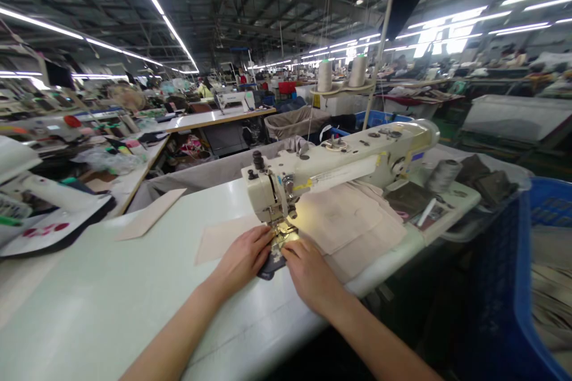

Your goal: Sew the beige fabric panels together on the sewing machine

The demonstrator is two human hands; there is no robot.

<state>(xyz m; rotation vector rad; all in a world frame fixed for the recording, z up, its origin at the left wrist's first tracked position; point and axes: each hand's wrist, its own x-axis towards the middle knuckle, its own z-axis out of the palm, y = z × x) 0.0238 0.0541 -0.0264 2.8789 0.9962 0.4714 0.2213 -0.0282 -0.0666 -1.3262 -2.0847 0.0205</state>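
Observation:
A cream sewing machine [339, 158] stands over the pale table, its lamp lighting the presser foot [285, 231]. Left of the foot, my left hand [245, 255] has its fingers bent together, pressing on a beige fabric piece [217, 241] that runs under them. My right hand [310, 271] is just right of the foot, thumb and fingertips closed together; what they pinch is hidden. Between my hands shows a dark plate [267, 268] with pale shapes on it. Beige fabric panels [353, 220] lie in a loose stack under the machine's arm.
Another beige piece [151, 214] lies on the table's left. Two thread cones [325, 76] stand on a rack behind the machine. At the right are a grey thread cone [444, 176], dark fabric [485, 181] and a blue crate [521, 286]. Grey cloth bins [214, 172] adjoin the table's far edge.

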